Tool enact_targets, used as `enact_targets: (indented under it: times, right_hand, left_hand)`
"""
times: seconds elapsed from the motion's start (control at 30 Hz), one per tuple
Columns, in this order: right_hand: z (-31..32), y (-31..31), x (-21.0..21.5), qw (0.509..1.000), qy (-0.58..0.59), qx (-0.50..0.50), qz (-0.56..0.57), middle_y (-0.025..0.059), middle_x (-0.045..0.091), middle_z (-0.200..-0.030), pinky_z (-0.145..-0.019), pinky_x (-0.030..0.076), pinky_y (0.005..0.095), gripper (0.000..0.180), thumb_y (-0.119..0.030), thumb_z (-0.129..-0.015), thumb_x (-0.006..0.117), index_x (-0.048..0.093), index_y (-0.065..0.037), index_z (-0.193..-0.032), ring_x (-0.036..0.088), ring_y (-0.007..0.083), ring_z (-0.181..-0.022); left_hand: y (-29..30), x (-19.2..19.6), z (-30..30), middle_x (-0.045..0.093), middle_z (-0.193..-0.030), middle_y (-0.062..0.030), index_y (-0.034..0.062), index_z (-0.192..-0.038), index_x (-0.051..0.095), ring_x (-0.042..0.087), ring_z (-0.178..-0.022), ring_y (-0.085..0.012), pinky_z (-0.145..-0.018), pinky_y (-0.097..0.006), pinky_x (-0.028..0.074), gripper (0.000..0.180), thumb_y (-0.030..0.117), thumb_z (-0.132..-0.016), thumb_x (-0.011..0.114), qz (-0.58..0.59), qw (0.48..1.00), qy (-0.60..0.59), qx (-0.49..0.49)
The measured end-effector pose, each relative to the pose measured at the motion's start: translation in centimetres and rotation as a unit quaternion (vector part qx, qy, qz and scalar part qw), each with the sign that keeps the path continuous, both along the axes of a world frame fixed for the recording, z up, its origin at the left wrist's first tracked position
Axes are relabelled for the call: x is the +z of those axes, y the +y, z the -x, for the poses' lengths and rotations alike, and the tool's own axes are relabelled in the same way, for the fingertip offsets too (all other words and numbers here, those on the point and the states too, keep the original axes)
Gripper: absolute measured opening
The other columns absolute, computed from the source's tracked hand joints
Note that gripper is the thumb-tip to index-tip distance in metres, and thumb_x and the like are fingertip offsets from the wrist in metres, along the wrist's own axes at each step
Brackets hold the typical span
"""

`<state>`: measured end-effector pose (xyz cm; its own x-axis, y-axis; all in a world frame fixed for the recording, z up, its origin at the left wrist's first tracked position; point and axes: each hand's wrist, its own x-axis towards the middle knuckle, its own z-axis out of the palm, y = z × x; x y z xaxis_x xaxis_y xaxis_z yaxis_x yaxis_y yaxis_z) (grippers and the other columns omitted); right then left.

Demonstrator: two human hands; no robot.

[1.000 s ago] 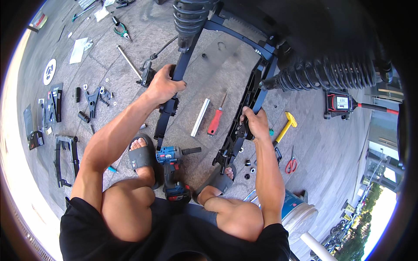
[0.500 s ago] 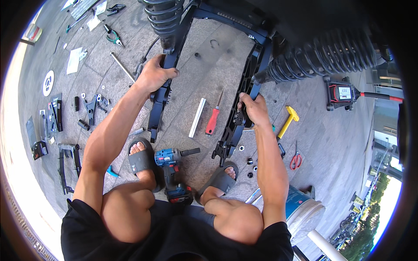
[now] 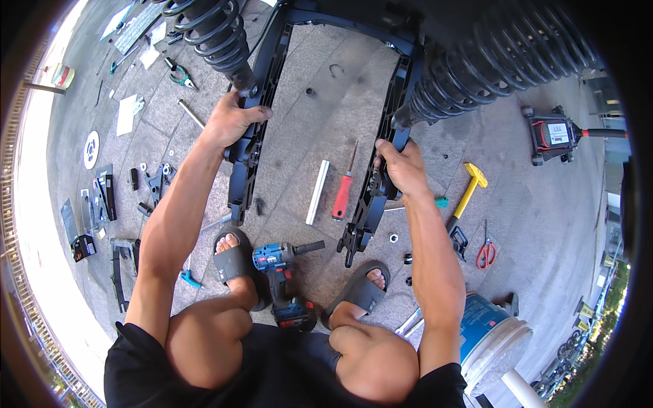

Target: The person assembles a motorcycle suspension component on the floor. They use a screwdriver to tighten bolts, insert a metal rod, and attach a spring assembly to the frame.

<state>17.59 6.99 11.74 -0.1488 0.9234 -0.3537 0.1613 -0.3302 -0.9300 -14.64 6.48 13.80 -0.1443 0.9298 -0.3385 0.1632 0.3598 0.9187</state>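
We grip a large black metal subframe (image 3: pixel 326 20) with both hands and hold it above the grey paved floor (image 3: pixel 530 224). Our left hand (image 3: pixel 230 121) is clamped around the left side rail (image 3: pixel 250 146) of the frame, just below a black coil spring strut (image 3: pixel 216 37). Our right hand (image 3: pixel 403 168) is clamped around the right side rail (image 3: pixel 371 204), just below the second black coil spring strut (image 3: pixel 476 64). The two hands are well apart, one on each rail. Between the rails, on the floor, lie a silver metal tube (image 3: pixel 317 192) and a red-handled screwdriver (image 3: pixel 343 194), side by side. A blue and black cordless impact driver (image 3: pixel 282 272) stands between our two feet in grey sandals. A yellow hammer (image 3: pixel 466 194) lies to the right, and a red floor jack (image 3: pixel 554 134) is farther away.
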Motion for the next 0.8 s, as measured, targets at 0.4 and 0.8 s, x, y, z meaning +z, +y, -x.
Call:
enact_targets:
  times: [0.4,0.8]
  right_hand:
    - [0.3,-0.2,-1.2,0.999,0.006,-0.012,-0.03,0.0029,0.056,-0.058,-0.051,0.044,0.0294,0.017,-0.013,-0.083,0.056,0.054,-0.002,-0.071,0.056,0.0126,-0.053]
    - [-0.2,1.4,-1.9,0.998,0.021,0.039,-0.046,0.0038,0.056,-0.061,-0.048,0.044,0.0284,0.015,-0.014,-0.086,0.055,0.055,-0.003,-0.075,0.054,0.0123,-0.052]
  left_hand:
    - [-0.4,1.3,-0.4,0.062,-0.084,-0.0048,-0.0017,-0.102,0.059,0.057,-0.071,-0.0126,-0.066,-0.028,0.047,0.042,0.016,-0.069,0.079,0.011,0.999,0.041,0.016]
    - [-0.4,1.0,-0.6,0.067,-0.087,-0.0091,-0.0028,-0.097,0.064,0.062,-0.08,-0.0166,-0.075,-0.028,0.048,0.037,0.018,-0.069,0.074,0.037,0.988,0.148,0.029]
